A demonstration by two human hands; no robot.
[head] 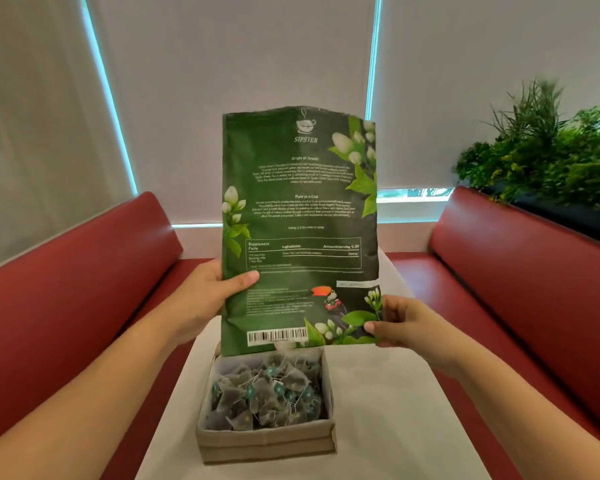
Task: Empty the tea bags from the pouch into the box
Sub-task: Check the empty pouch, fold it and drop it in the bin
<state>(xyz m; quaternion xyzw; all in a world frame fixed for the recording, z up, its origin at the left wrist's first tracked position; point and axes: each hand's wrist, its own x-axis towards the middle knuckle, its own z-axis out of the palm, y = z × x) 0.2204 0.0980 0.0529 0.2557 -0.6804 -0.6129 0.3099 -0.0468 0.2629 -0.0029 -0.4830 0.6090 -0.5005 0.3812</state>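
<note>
While both hands, left [201,299] and right [400,322], grip its side edges, the pouch [300,220] stands above the box [265,441] of tea bags [267,393]

Single head-worn wide-angle view, looking forward and slightly down along narrow table [388,393]. Close range: pouch [300,220] held upright fills frame centre, box [265,441] just below it near bottom edge. Both forearms enter from lower corners. Red benches [534,271] flank table; window blinds [239,64] face camera. Edges bowed by lens.
</note>
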